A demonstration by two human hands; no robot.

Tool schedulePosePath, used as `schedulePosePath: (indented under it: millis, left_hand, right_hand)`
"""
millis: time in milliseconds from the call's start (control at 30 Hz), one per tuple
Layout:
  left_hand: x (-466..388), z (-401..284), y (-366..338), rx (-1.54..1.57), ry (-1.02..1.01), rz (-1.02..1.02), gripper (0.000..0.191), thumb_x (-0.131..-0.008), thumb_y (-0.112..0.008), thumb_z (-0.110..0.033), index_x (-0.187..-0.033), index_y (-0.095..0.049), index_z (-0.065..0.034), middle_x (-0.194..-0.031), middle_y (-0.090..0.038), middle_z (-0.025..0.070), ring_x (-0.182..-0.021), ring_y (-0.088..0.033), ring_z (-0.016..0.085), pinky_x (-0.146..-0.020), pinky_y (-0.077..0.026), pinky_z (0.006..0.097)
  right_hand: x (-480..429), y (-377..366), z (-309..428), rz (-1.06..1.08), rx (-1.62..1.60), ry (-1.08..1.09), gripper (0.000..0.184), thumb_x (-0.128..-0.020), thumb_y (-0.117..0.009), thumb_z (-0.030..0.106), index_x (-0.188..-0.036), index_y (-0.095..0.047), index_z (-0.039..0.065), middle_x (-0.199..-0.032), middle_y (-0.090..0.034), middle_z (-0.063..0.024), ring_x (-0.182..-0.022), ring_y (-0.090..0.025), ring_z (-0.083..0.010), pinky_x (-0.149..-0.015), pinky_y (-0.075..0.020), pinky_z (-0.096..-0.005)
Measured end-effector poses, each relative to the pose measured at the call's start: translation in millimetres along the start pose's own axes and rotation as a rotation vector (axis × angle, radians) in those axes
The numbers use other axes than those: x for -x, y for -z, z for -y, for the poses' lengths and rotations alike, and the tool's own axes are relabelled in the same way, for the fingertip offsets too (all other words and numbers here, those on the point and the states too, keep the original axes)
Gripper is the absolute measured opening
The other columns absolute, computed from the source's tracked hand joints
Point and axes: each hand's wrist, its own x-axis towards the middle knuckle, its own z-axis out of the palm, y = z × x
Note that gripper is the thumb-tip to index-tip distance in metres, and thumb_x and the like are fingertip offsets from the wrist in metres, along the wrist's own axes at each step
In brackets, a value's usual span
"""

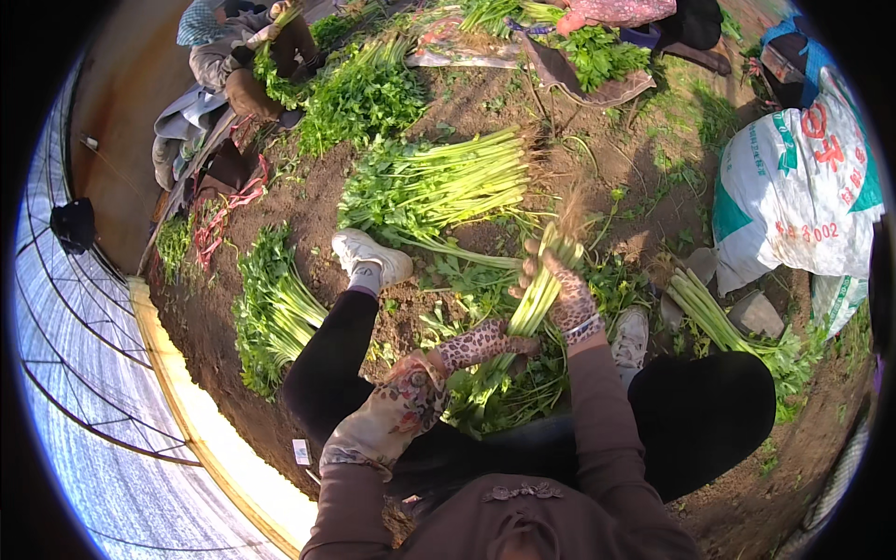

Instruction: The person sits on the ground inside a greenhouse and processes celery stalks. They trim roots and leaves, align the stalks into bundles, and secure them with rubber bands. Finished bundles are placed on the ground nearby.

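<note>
Both my hands wear leopard-print gloves and hold one bunch of celery between my knees, its roots pointing up and away from me, its leaves down towards my lap. My right hand is closed round the stalks near the roots. Lower down, my left hand grips the same bunch from the left. Beyond my left shoe lies a wide pile of celery with its roots to the right. A smaller celery pile is left of my left leg, and another bunch lies beyond my right knee.
A large white woven sack stands at the right, near some stones. Red plastic strips lie on the soil at the left. One person sits at the upper left holding celery; another person's pink sleeve shows at the top.
</note>
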Motion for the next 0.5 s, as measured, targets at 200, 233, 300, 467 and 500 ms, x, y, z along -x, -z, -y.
schedulePosePath:
  millis: [200,233,300,467,500]
  left_hand:
    - [-81,-62,76,-0.752,0.197,-0.313,0.069,-0.09,-0.068,-0.048,-0.142,-0.05,-0.006,-0.143,-0.053,0.0127,-0.133,-0.049,0.028,-0.112,-0.04,0.0423]
    - [-91,-63,107,-0.768,0.024,-0.468,0.06,-0.091,-0.067,-0.045,-0.137,-0.056,-0.0076,-0.134,-0.06,0.0153,-0.12,-0.06,0.031,-0.098,-0.053,0.0419]
    - [-125,-109,120,-1.036,-0.011,-0.823,0.036,-0.091,-0.068,-0.032,-0.122,-0.069,-0.0134,-0.118,-0.07,0.0105,-0.101,-0.07,0.028,-0.091,-0.056,0.0394]
    - [-204,-130,235,-1.251,-0.151,-1.179,0.035,-0.091,-0.066,-0.03,-0.12,-0.068,-0.0111,-0.119,-0.067,0.0136,-0.109,-0.064,0.029,-0.095,-0.05,0.0413]
    - [-209,-140,243,-1.437,-0.107,-1.214,0.04,-0.09,-0.067,-0.031,-0.124,-0.065,-0.0109,-0.122,-0.066,0.0134,-0.111,-0.063,0.029,-0.095,-0.05,0.0419]
  right_hand:
    - [-12,103,3,-0.808,-0.064,0.231,0.017,-0.096,-0.067,0.021,-0.108,-0.061,0.01,-0.077,-0.058,-0.0009,-0.066,-0.058,-0.0186,-0.064,-0.0525,-0.0379]
    - [-18,100,4,-0.944,-0.118,0.193,0.016,-0.096,-0.067,0.021,-0.105,-0.06,0.01,-0.079,-0.058,-0.0017,-0.066,-0.057,-0.0184,-0.064,-0.0525,-0.0393]
    - [-26,127,-4,-0.94,-0.206,0.159,0.018,-0.095,-0.067,0.021,-0.107,-0.059,0.009,-0.081,-0.058,-0.0027,-0.067,-0.058,-0.0194,-0.068,-0.0544,-0.0409]
    - [-42,155,-28,-0.881,-0.144,0.129,0.033,-0.091,-0.072,0.021,-0.113,-0.058,0.001,-0.101,-0.064,-0.0159,-0.09,-0.068,-0.0291,-0.075,-0.0604,-0.0437]
    - [-48,146,-25,-0.953,-0.066,0.108,0.032,-0.09,-0.073,0.02,-0.113,-0.058,0.002,-0.102,-0.065,-0.0167,-0.088,-0.069,-0.0297,-0.075,-0.0605,-0.0437]
